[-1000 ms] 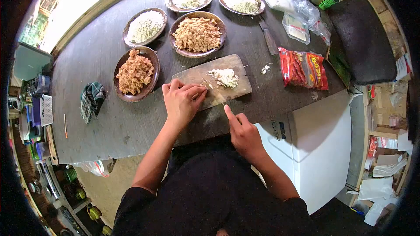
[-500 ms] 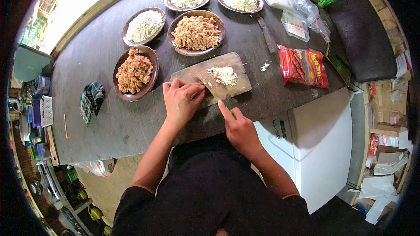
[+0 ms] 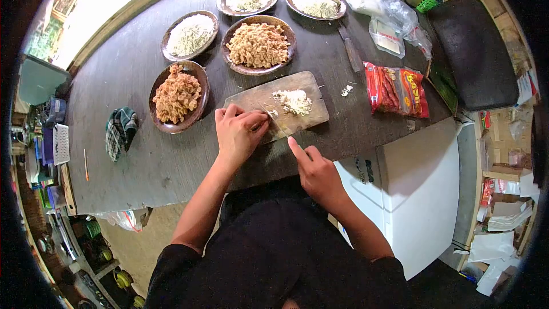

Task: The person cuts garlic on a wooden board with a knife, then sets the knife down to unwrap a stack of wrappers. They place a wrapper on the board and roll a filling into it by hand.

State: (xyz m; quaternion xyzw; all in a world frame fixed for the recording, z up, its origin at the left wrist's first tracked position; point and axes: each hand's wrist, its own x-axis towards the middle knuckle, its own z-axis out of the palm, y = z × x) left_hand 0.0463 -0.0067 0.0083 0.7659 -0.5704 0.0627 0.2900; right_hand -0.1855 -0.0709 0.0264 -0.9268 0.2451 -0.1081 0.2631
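A wooden cutting board (image 3: pixel 316 88) lies near the table's front edge, with a pile of thin pale shreds (image 3: pixel 294 102) on it. My left hand (image 3: pixel 240 131) rests at the board's left end, fingers curled and pressed together; what they pinch is hidden. My right hand (image 3: pixel 316 170) is closed round a knife (image 3: pixel 281 127), index finger stretched along its top. The knife's blade reaches over the board just right of my left fingertips, and its handle is mostly covered by my palm. A few pale slivers lie beside the blade.
Beyond the board stand brown plates, one with crumbly tan pieces (image 3: pixel 258 44), another with reddish-brown pieces (image 3: pixel 177 97), and several with pale shreds (image 3: pixel 191 34). On the right are a red sausage packet (image 3: pixel 396 90), a second knife (image 3: pixel 350 48) and plastic bags (image 3: pixel 383 8). A checked cloth (image 3: pixel 121 131) lies left.
My right hand and the knife have shifted slightly right and down. The left hand stays at the board's left end. The whole view has moved a little.
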